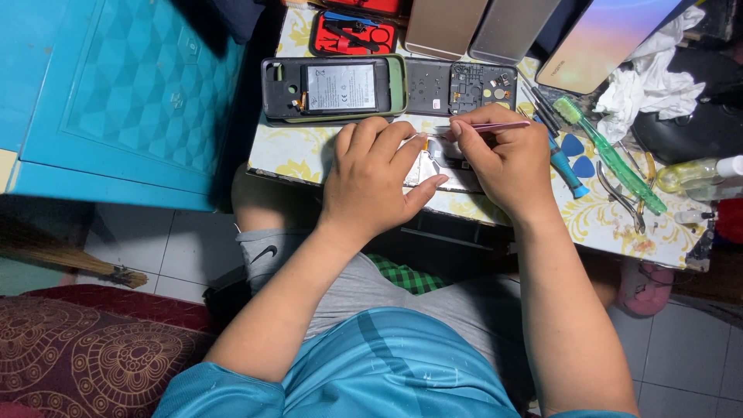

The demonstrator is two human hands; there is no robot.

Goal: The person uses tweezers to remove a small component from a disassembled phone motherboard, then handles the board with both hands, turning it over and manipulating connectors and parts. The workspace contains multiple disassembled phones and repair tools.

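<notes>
From the head camera I see my left hand (370, 182) pressing down a phone part (433, 166) at the table's (309, 155) near edge, fingers clamped on it, while my right hand (507, 159) pinches pink tweezers (484, 127) shut at its top. Picking is under way; lifting the piece calls for a steady, gentle pull.
</notes>
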